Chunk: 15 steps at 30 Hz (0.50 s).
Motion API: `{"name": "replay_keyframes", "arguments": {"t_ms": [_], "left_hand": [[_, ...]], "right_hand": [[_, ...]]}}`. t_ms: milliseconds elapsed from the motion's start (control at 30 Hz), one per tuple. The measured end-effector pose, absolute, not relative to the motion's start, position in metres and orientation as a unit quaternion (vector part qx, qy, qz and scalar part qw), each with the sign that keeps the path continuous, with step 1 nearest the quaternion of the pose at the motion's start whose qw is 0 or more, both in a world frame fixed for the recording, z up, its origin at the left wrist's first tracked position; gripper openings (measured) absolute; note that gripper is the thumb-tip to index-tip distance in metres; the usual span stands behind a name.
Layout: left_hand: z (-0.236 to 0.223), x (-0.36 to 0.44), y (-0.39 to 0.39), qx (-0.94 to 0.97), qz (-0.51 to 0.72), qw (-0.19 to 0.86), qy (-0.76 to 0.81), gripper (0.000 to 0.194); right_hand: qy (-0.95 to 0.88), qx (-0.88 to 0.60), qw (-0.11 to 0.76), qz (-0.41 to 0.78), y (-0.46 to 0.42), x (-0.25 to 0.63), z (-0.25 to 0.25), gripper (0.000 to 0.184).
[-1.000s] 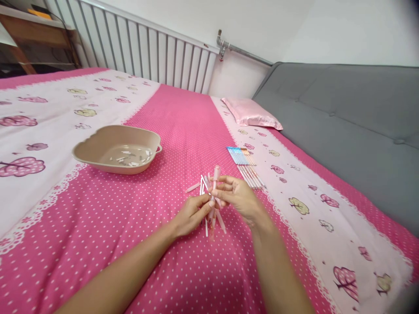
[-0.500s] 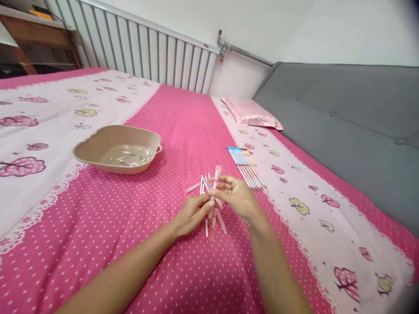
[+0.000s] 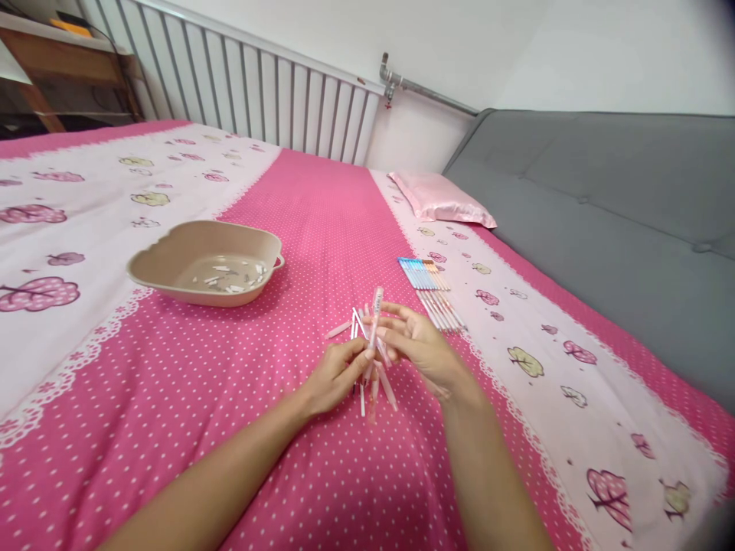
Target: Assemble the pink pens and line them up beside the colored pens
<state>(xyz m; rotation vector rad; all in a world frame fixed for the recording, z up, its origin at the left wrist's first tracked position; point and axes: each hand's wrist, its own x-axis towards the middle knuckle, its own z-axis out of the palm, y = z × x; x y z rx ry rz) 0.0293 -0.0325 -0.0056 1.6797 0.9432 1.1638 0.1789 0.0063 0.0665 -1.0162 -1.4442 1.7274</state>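
While the left hand (image 3: 340, 375) has its thumb and fingers closed on a slender, translucent pink plastic pen-like tube (image 3: 377, 304), the right hand (image 3: 422, 344) is at the tube's right side, fingers curved and thumb extended toward it. Left grip: closed on the tube's middle-to-lower part. Right grip: thumb and fingers appear loosely parted; whether they press on the tube cannot be told from this angle.

Tube position: raised in front of the body, between the two hands, tilted, upper end leaning slightly right; dark print visible near that end.

Beneath and behind the hands, a loose pile: thin white sticks (image 3: 362, 401) and a pale pink translucent tube (image 3: 338, 330), with other pink tubes crossing at various angles; partly covered by the fingers, so count not taken. Support: bright pink bedspread with white dots (image 3: 327, 207) on a bed.

Right of the pile, beyond the right hand, two neat rows. Far row: slim blue and orange pens (image 3: 414, 274), side by side. Near row: slim whitish pens with reddish marks (image 3: 441, 311), adjoining the far row.

Left, well apart from the hands: beige, shallow plastic basin (image 3: 181, 295) with a small loop handle on its right side; small white pieces (image 3: 234, 289) scattered on its floor.

Further back: pink satin pillow (image 3: 442, 203) near a grey padded headboard (image 3: 609, 207).
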Motion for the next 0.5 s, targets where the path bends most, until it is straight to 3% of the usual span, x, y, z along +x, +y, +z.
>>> {"name": "replay_keyframes", "arguments": {"t_ms": [133,233,500], "left_hand": [[-0.0068,0.0296,-0.0316,0.679,0.462,0.394,0.413,0.037],[-0.0073,0.0297,-0.0317,0.680,0.456,0.388,0.422,0.039],[-0.0060,0.0287,-0.0319,0.683,0.441,0.405,0.419,0.040]], "right_hand": [[-0.599,-0.446,0.337,0.574,0.0069,0.1770,0.0627,0.050],[-0.628,-0.476,0.337,0.515,0.0085,0.1747,0.0594,0.042],[-0.614,-0.446,0.366,0.539,0.0097,0.1763,0.0610,0.028]]}}
